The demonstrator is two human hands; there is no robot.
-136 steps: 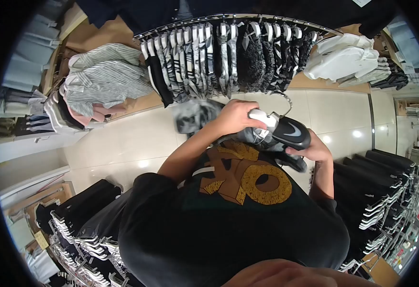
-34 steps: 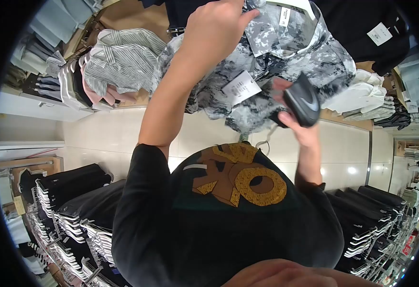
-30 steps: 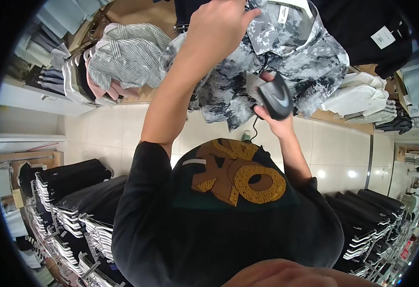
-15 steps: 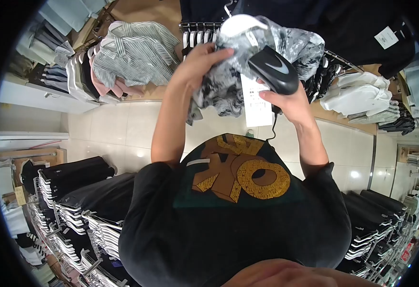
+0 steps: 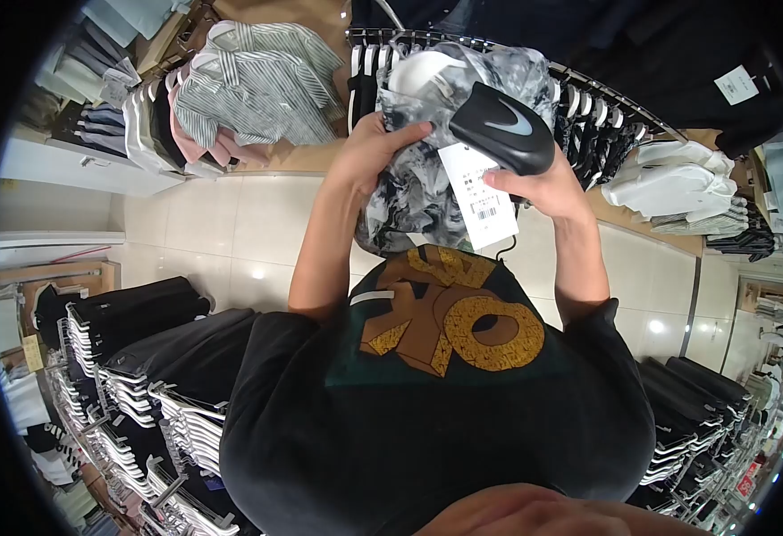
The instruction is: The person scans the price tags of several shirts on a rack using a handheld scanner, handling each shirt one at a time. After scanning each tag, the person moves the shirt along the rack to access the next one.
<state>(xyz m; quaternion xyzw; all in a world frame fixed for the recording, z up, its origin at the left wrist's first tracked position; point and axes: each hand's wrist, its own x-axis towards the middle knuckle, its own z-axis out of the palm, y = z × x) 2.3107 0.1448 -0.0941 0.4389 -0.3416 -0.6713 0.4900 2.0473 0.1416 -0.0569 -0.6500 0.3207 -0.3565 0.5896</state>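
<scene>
A grey, black and white patterned shirt (image 5: 414, 201) on a white hanger (image 5: 420, 73) hangs in front of me. My left hand (image 5: 372, 154) is closed on the shirt's left side, thumb lying over the cloth and the other fingers hidden behind it. My right hand (image 5: 548, 189) grips a black barcode scanner (image 5: 501, 132), which covers part of the shirt. Below the scanner hangs a white paper tag (image 5: 488, 214) with print and a barcode facing up; my right thumb lies at its upper edge. A thin cable shows beside the tag.
Behind the shirt runs a clothes rail (image 5: 579, 76) with dark garments on white hangers. Striped shirts (image 5: 262, 85) hang at the left, white ones (image 5: 669, 179) at the right. Racks of black trousers (image 5: 155, 322) stand on both sides of me, over a tiled floor (image 5: 213, 228).
The shirt and its hanger have moved left and down toward my body. The tag has tilted, and its barcode shows more clearly. The scanner has shifted slightly left, and my left hand a little lower.
</scene>
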